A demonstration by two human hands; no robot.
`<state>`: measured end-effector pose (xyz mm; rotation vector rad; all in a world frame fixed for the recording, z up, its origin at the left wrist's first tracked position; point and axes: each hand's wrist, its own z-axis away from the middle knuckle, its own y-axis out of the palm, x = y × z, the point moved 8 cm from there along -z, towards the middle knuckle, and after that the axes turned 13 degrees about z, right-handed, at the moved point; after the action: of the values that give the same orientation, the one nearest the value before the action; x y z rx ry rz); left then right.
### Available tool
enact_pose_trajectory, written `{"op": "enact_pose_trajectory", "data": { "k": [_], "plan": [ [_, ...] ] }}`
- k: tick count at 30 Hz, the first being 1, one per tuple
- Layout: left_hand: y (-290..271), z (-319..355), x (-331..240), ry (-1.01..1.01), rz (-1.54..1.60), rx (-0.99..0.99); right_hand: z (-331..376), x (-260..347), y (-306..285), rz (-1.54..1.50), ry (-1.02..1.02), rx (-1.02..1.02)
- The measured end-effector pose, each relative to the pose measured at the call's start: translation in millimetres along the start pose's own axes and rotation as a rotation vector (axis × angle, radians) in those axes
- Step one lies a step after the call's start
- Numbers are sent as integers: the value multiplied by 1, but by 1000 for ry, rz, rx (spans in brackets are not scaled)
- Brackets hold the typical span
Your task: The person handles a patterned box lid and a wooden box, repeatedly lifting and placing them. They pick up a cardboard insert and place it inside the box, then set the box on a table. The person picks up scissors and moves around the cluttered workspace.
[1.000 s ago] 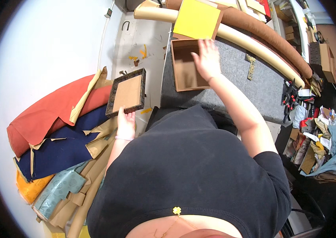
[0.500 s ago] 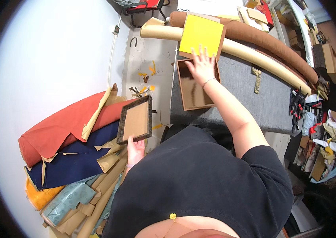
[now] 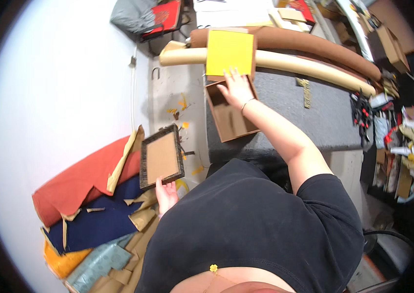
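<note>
My left hand [image 3: 167,196] is closed on the near edge of a shallow box lid [image 3: 163,157] with a dark patterned rim and a plain tan inside, held out to the left of the table. My right hand [image 3: 238,91] lies with its fingers apart over the far end of an open brown box [image 3: 231,121]. Its fingertips reach the near edge of a bright yellow sheet [image 3: 230,52]. That sheet rests on a brown board or box, partly hidden beneath it, at the far side of the open box.
A grey-covered table [image 3: 285,124] carries a long cream roll [image 3: 309,72], a brown roll [image 3: 314,45], a patterned strip [image 3: 306,95] and black-and-red tools [image 3: 362,117]. Red [image 3: 82,180] and navy [image 3: 99,217] material lies at left. Scraps [image 3: 182,105] litter the floor.
The whole view has shifted and tilted a little. The lid has turned slightly in my left hand. My right hand stays at the far end of the brown box, which looks slightly rotated.
</note>
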<state>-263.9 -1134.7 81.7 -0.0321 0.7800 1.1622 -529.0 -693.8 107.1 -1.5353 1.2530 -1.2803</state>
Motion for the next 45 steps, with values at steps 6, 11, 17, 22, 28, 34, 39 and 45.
{"op": "enact_pose_trajectory", "data": {
  "k": [6,11,17,22,28,34,39,45],
  "plan": [
    [173,69,2,139,-261,531,107,29,-47,-1052,385,636],
    [265,117,90,-184,-453,849,163,7,-136,-1575,707,563],
    [300,186,231,-459,-800,1059,252,-95,-171,-1543,1072,125],
    [274,194,321,-705,-1018,1081,332,-155,-152,-1538,1301,212],
    [237,173,390,-857,-1047,704,367,-233,-112,-1412,1182,548],
    [224,129,474,-730,-1119,573,459,-471,-35,-875,1338,561],
    [216,123,544,-671,-1114,488,531,-701,-51,-181,1371,163],
    [172,133,581,-578,-1062,271,523,-838,-90,-23,1391,152]
  ]
}}
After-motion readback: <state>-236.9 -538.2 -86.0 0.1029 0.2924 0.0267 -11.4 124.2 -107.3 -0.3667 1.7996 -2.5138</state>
